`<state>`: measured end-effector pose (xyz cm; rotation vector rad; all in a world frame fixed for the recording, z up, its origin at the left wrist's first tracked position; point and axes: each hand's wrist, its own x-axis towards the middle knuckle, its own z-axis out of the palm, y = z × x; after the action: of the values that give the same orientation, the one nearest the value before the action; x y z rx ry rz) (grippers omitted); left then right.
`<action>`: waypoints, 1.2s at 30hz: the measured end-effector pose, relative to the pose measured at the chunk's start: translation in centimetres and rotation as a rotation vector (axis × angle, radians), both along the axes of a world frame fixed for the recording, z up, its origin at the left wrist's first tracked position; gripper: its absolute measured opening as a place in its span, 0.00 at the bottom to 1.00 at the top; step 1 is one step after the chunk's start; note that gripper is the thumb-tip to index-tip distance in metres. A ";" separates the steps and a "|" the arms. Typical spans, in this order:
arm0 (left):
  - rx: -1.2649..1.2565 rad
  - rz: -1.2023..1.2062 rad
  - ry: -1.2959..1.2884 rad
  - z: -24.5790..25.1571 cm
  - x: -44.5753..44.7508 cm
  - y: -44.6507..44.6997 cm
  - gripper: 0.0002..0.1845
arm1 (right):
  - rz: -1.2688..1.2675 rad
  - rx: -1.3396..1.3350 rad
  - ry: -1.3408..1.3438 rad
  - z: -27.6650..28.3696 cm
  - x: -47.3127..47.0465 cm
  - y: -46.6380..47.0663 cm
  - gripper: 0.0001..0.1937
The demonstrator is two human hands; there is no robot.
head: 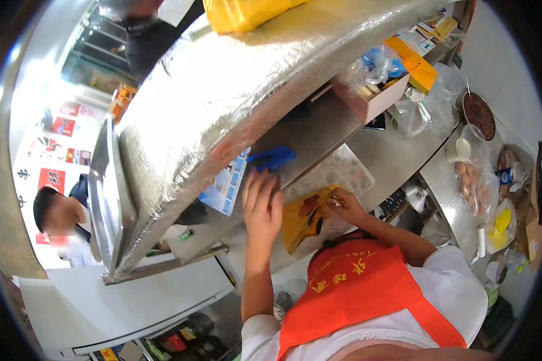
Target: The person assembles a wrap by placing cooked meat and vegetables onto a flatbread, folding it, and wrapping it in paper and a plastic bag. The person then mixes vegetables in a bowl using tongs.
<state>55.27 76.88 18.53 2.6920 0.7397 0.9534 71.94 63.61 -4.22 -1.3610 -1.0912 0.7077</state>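
Observation:
My right hand (347,205) pinches the gathered top of a yellow plastic bag (305,216) with dark printing on it. A small white scrap shows between those fingertips. My left hand (263,201) is held out palm down, fingers spread and slightly blurred. Just beyond its fingertips is a blue stapler (273,158), also blurred; whether they touch I cannot tell. Under the bag lies a pale patterned sheet (343,173) on the steel counter (379,149). A blue and white printed card (226,187) stands left of my left hand.
A raised ledge wrapped in shiny film (198,108) runs across the front, with another yellow bag (248,13) on top. A pink box (370,97) of packets sits at right, near a bowl of dark red paste (478,116) and bagged eggs (469,180). People stand beyond the ledge.

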 end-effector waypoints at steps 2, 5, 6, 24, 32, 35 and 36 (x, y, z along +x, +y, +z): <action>-0.947 0.253 -0.153 -5.4 -5.5 -5.8 0.15 | 0.057 -0.020 -0.025 0.6 -0.3 -1.8 0.10; -1.740 0.161 0.169 -10.9 -7.5 -10.8 0.20 | 0.089 -0.127 0.036 -0.8 -0.1 -2.9 0.13; -1.871 0.194 0.031 -12.9 -7.4 -12.3 0.21 | 0.151 -0.208 0.022 0.0 -0.5 -4.0 0.15; -1.363 0.451 -0.770 -17.3 -2.5 -9.8 0.09 | 0.310 -0.308 -0.494 8.7 -2.8 4.1 0.14; -1.446 0.267 -1.112 -13.9 -1.5 -6.6 0.06 | 0.122 -0.138 -0.359 11.2 -0.2 6.0 0.13; -1.534 0.149 -1.181 -13.9 -1.9 -6.7 0.07 | 0.038 -0.046 -0.481 9.2 -0.6 3.9 0.20; -1.547 0.144 -1.183 -13.7 -1.8 -6.7 0.07 | 0.031 -0.121 -0.345 9.3 -1.1 3.6 0.21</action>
<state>53.44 70.21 4.79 0.5871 0.7818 1.0425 70.82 67.19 5.10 -1.6123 -1.3605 0.5813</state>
